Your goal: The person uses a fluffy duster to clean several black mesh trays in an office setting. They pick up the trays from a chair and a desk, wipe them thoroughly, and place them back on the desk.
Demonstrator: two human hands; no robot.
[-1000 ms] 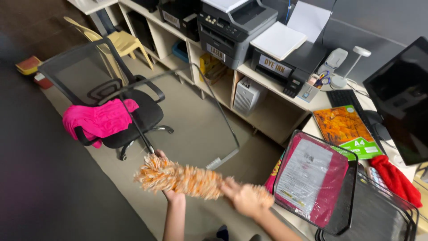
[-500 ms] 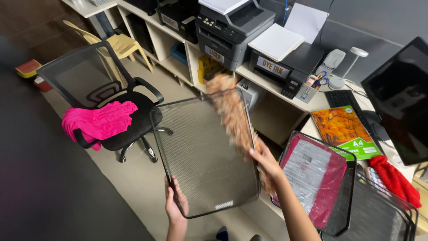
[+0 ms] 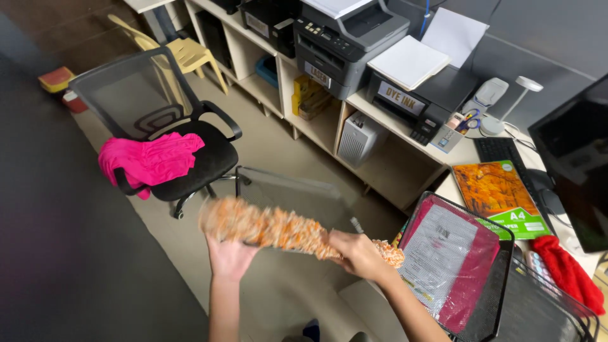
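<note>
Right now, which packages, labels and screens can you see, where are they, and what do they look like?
Flat paper ream package: desk, orange picture, green corner.
White label strip: black printer front.
White label strip: grey printer front.
Dark blank monitor screen: right edge.
Plastic-wrapped pink packet: black mesh tray.

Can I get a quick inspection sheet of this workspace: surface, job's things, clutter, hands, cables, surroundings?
Surface: pale desk, crowded.
Job's things: fluffy orange-and-white duster lying across a black wire-mesh tray, blurred.
Clutter: second black mesh tray holding a pink-backed plastic packet; orange paper ream; red cloth.
Hands: left hand under the duster; right hand gripping its handle end.
Cables: blue cable behind the grey printers.
Surroundings: black mesh office chair with pink cloth; yellow plastic chair.
</note>
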